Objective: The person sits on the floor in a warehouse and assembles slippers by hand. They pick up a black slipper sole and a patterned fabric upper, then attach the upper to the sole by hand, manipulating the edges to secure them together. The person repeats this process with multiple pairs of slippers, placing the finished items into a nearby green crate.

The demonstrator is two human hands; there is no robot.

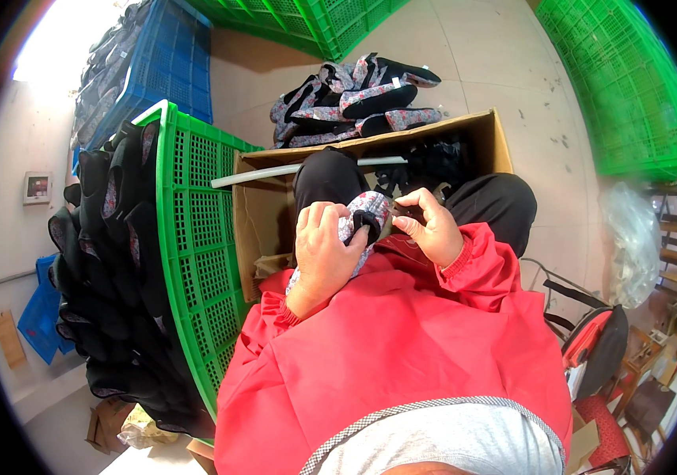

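Flowered slipper (371, 207) is near the black-trousered knees (496, 207) in my head view. At left I see a green crate (196, 222) of dark slippers (117, 317), and just right of it a cardboard box (265, 218). The left hand's (324, 245) grip is clamped on the flowered slipper; the right hand's (436, 229) is beside it, fingers apart or together I cannot tell.
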